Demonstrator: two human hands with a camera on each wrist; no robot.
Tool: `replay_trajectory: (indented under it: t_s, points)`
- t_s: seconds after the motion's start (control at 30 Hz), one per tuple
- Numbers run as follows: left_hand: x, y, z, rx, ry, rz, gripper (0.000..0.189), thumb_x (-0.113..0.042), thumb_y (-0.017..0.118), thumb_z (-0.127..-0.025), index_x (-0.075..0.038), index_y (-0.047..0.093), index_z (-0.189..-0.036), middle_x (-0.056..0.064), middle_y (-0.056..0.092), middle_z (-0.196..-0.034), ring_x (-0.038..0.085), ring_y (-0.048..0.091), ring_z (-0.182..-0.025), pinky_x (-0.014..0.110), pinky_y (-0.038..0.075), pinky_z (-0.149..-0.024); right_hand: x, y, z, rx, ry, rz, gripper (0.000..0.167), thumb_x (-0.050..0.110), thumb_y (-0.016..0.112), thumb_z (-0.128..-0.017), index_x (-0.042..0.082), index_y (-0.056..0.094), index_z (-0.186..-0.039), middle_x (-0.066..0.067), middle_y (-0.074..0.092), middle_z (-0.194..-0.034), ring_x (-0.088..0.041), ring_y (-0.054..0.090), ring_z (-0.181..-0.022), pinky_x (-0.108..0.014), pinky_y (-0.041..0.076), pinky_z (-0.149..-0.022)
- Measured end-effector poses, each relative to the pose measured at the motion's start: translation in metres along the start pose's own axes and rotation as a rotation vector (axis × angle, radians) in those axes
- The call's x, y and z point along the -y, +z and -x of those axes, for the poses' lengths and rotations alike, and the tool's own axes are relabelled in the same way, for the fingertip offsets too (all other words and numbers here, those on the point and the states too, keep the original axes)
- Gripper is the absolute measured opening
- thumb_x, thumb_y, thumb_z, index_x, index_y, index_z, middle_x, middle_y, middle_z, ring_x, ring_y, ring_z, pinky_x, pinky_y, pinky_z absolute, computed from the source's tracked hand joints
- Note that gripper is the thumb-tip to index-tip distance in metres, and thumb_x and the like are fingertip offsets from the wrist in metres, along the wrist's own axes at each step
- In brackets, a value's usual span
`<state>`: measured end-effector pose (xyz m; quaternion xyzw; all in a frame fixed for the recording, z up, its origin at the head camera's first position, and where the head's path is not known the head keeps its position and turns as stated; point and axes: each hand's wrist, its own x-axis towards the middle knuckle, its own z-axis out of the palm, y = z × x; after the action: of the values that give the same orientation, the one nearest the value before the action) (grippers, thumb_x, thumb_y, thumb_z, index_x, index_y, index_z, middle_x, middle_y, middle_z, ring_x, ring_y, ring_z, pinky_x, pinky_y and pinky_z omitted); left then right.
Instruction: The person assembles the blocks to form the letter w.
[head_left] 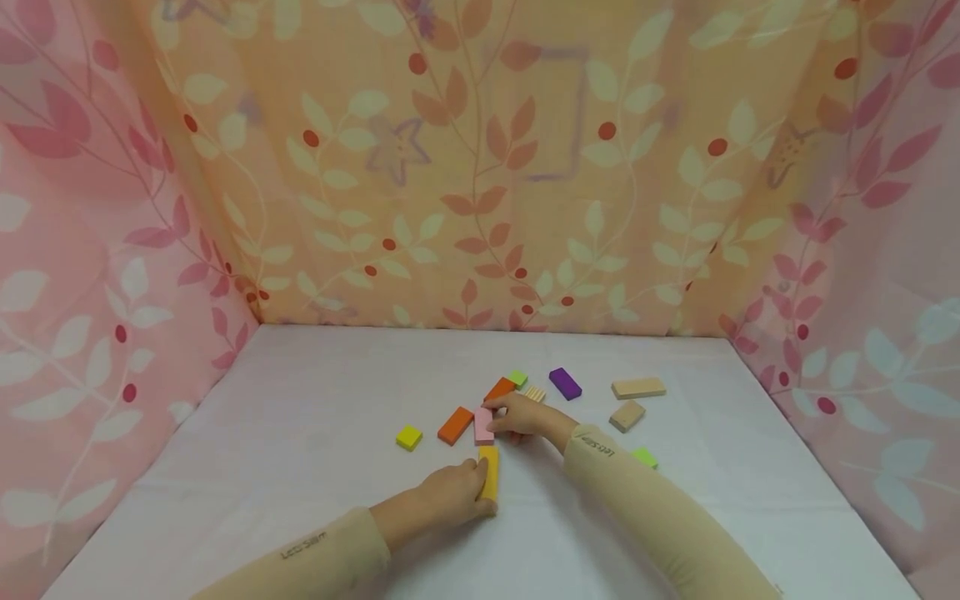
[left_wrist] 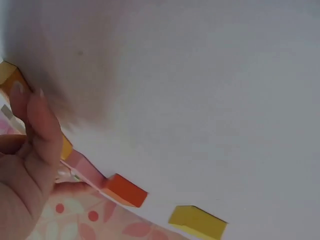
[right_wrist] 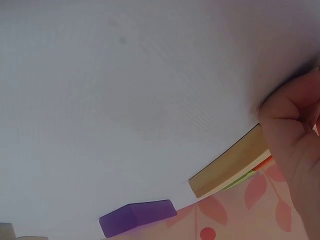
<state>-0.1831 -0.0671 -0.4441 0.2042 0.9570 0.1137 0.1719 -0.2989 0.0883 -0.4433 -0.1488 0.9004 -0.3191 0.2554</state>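
Observation:
In the head view my left hand [head_left: 450, 492] grips a long yellow block [head_left: 489, 471] lying lengthwise on the table, thumb and fingers at its sides and near end. Just beyond it, my right hand [head_left: 521, 415] pinches a pink block [head_left: 483, 427] from the right. The two blocks lie nearly end to end. An orange block [head_left: 455, 425] is close on the pink block's left, and another orange block [head_left: 500, 388] sits behind my right fingers. The left wrist view shows my left fingers [left_wrist: 45, 117] bent over the yellow block.
Farther left lies a small yellow block [head_left: 409, 437]. Behind my right hand are a striped wooden block [head_left: 535, 395], a green block [head_left: 518, 379] and a purple block [head_left: 566, 383]. Two plain wooden blocks [head_left: 638, 387] lie right; another green block [head_left: 645, 457] is partly behind my right sleeve.

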Motion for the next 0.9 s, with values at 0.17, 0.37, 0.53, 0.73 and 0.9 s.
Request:
replay_trajectory:
  t_s: [0.17,0.37,0.53,0.73,0.9]
  points:
    - [-0.008,0.003,-0.004,-0.052,-0.04,-0.06,0.072,-0.046,0.067,-0.088,0.006,0.051,-0.136,0.014,0.061,-0.11,0.015,0.05,-0.07,0.03,0.05,-0.069,0.001,-0.002,0.002,0.015,-0.012,-0.004,0.046,0.021,0.066,-0.094,0.016,0.056,-0.139,-0.003,0.058,-0.099,-0.014,0.046,-0.054,-0.021,0.042,-0.052]
    - [-0.018,0.007,-0.006,-0.086,-0.103,-0.134,0.075,-0.051,0.066,-0.087,0.006,0.052,-0.134,0.015,0.062,-0.119,0.017,0.055,-0.072,0.033,0.054,-0.073,-0.001,-0.002,0.0,0.034,-0.026,-0.009,0.047,0.022,0.066,-0.094,0.016,0.056,-0.139,-0.003,0.057,-0.099,-0.014,0.046,-0.054,-0.022,0.043,-0.052]
    - [-0.022,0.008,-0.008,-0.11,-0.104,-0.191,0.075,-0.053,0.066,-0.086,0.005,0.055,-0.132,0.014,0.063,-0.12,0.017,0.055,-0.069,0.032,0.055,-0.069,-0.002,-0.003,-0.001,0.052,-0.024,-0.006,0.047,0.023,0.066,-0.094,0.019,0.055,-0.14,-0.005,0.055,-0.086,-0.014,0.045,-0.052,-0.022,0.043,-0.052]
    - [-0.016,0.006,-0.008,-0.13,-0.117,-0.151,0.076,-0.055,0.066,-0.086,0.005,0.056,-0.13,0.013,0.064,-0.103,0.018,0.055,-0.066,0.032,0.053,-0.065,-0.007,-0.003,0.004,0.063,-0.085,-0.044,0.054,0.02,0.065,-0.095,0.018,0.047,-0.146,-0.005,0.052,-0.08,-0.015,0.046,-0.058,-0.023,0.042,-0.056]
    - [0.0,0.001,-0.009,-0.128,-0.164,-0.12,0.084,-0.059,0.064,-0.085,0.001,0.047,-0.141,0.014,0.066,-0.106,0.022,0.059,-0.072,0.036,0.053,-0.07,-0.013,-0.002,0.013,0.086,-0.13,0.017,0.062,0.022,0.069,-0.091,0.019,0.044,-0.148,-0.005,0.053,-0.084,-0.017,0.049,-0.074,-0.026,0.042,-0.064]
